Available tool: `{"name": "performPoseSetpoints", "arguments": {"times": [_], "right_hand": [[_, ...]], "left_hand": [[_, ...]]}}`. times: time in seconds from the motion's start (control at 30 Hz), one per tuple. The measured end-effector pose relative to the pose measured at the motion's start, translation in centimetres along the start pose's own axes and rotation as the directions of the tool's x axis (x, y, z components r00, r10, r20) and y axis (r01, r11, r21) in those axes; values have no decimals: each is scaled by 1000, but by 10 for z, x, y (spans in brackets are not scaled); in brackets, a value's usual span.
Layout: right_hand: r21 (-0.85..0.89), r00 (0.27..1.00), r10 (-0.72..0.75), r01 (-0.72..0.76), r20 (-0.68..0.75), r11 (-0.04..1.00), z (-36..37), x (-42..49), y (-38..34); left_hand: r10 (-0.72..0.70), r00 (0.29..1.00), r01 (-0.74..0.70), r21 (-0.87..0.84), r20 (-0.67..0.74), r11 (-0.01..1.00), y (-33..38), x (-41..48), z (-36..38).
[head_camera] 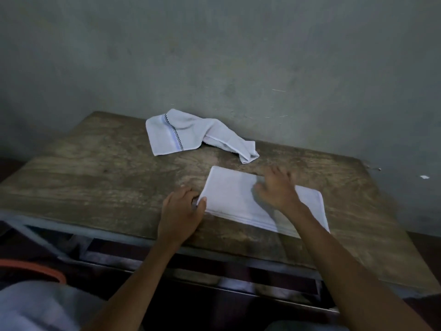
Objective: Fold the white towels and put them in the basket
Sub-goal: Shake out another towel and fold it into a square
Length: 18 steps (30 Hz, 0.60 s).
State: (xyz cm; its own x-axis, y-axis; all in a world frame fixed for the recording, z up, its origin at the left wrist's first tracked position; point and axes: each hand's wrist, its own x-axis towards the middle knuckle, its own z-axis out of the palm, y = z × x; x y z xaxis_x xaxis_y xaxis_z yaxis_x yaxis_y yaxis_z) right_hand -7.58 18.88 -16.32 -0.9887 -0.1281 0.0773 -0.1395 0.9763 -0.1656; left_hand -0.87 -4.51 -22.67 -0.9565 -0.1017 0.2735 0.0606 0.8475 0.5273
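Down at the far left, an orange rim (35,268) curves below the edge of the wooden table (95,177); whether it belongs to the basket cannot be told from here. Next along, the left hand (181,211) pinches the near left corner of the folded towel (235,199), thumb on top and fingers curled at the edge. Farther back, near the wall, the crumpled towel (188,134) with a checked stripe lies unfolded, well apart from both hands. The folded towel lies flat as a neat rectangle directly in front of the person, its long axis running from the far left down to the near right. The left hand therefore sits at one short end. The right hand (276,187) is blurred, but it seems to rest on the towel's middle, near the far long edge, with fingers spread and holding nothing. The two hands are apart, with bare towel between them. The next fold probably calls for carrying the left end over to the right end, across the long axis, and the left hand is already placed for that.
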Motion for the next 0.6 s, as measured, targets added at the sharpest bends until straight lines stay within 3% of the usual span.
{"name": "performPoseSetpoints", "arguments": {"times": [0.1, 0.2, 0.4, 0.5, 0.6], "right_hand": [[87, 975, -186, 177, 124, 980, 4, 41, -45], [74, 933, -278, 268, 230, 960, 14, 73, -74], [-7, 892, -261, 284, 369, 959, 17, 94, -89], [121, 900, -281, 255, 332, 959, 9, 91, -85], [360, 910, -290, 175, 297, 916, -8, 78, -78]], "left_hand": [[-26, 999, 25, -65, -26, 998, 0, 2, -2], [-42, 999, 40, -98, -16, 994, -6, 4, -1], [-53, 999, 53, -85, 7, 995, -8, 6, 0], [-73, 996, 77, -76, 52, 994, -7, 7, -1], [-99, 989, 107, -78, 107, 991, -1, 7, -4]]}}
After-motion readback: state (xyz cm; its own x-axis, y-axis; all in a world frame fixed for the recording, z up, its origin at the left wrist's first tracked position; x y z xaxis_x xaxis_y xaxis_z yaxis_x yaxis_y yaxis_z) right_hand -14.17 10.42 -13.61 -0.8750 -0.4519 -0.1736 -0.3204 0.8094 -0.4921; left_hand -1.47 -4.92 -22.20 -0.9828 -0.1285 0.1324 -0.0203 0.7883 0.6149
